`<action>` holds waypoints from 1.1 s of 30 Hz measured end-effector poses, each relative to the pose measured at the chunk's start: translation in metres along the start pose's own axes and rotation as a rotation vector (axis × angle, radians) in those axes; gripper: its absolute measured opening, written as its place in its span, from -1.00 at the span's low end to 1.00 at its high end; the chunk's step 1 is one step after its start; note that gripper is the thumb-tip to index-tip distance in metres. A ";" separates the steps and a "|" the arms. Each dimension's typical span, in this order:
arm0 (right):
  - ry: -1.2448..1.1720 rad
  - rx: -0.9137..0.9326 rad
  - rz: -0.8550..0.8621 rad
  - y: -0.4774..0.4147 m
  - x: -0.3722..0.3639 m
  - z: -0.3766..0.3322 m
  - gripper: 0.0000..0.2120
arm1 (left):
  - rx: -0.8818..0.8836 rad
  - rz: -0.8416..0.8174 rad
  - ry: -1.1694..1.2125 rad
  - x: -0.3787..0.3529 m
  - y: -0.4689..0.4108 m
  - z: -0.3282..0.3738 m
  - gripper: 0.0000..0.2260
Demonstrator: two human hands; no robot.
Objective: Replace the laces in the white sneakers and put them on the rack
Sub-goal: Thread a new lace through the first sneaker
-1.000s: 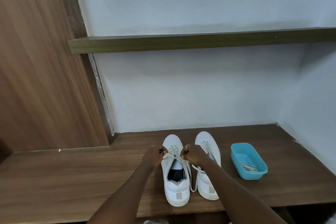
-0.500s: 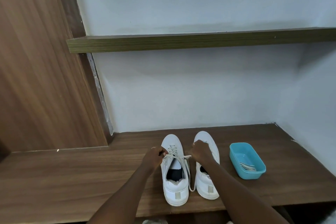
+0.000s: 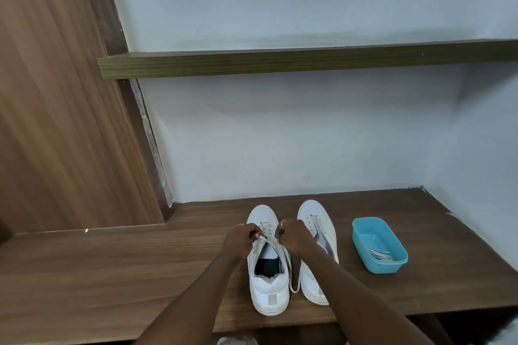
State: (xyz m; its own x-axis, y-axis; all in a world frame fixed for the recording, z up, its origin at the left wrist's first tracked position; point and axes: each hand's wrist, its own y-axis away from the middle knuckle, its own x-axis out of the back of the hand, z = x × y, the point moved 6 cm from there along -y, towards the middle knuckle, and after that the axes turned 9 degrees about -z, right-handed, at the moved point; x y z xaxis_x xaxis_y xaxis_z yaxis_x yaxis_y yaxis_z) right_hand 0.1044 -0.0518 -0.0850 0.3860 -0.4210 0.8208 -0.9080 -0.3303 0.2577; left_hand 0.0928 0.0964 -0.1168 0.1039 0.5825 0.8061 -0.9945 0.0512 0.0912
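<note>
A pale wall [image 3: 308,134] fills most of my view, with a brown wooden panel [image 3: 56,106] to its left and a long shelf [image 3: 308,60] running across it. Below lies the wooden tabletop [image 3: 112,274], and on it the two white sneakers stand side by side, toes to the wall: the left sneaker [image 3: 270,291] in front of me, the right sneaker [image 3: 316,216] just beside it. To their right, a little apart, sits a blue tub [image 3: 384,267] with a few pale laces [image 3: 381,255] in it.

My left hand [image 3: 239,241] and right hand [image 3: 294,234] meet over the left sneaker's eyelets. My left fingers [image 3: 253,232] are curled tight and pinch one end of the white lace [image 3: 291,287]. My right fingers [image 3: 280,232] are curled the same way, pinching the other strand, which trails down between the two sneakers to the tabletop. My right forearm crosses over the right sneaker.
</note>
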 end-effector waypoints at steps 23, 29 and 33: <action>0.005 -0.025 -0.049 -0.001 0.001 0.021 -0.85 | -0.107 -0.034 -0.093 -0.005 -0.001 0.014 -0.66; -0.101 0.005 -0.042 -0.002 -0.010 0.013 -0.84 | -0.112 -0.017 -0.090 -0.006 -0.001 0.015 -0.65; -0.139 -0.097 -0.021 0.000 -0.007 0.023 -0.84 | -0.111 0.005 -0.067 -0.002 0.003 0.016 -0.63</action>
State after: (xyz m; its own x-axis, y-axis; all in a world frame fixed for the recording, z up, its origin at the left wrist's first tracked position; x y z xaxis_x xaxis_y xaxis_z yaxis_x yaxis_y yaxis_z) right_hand 0.1056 -0.0681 -0.1030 0.4181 -0.5301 0.7376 -0.9082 -0.2601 0.3279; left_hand 0.0894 0.0825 -0.1093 0.0958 0.5280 0.8438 -0.9898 0.1404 0.0246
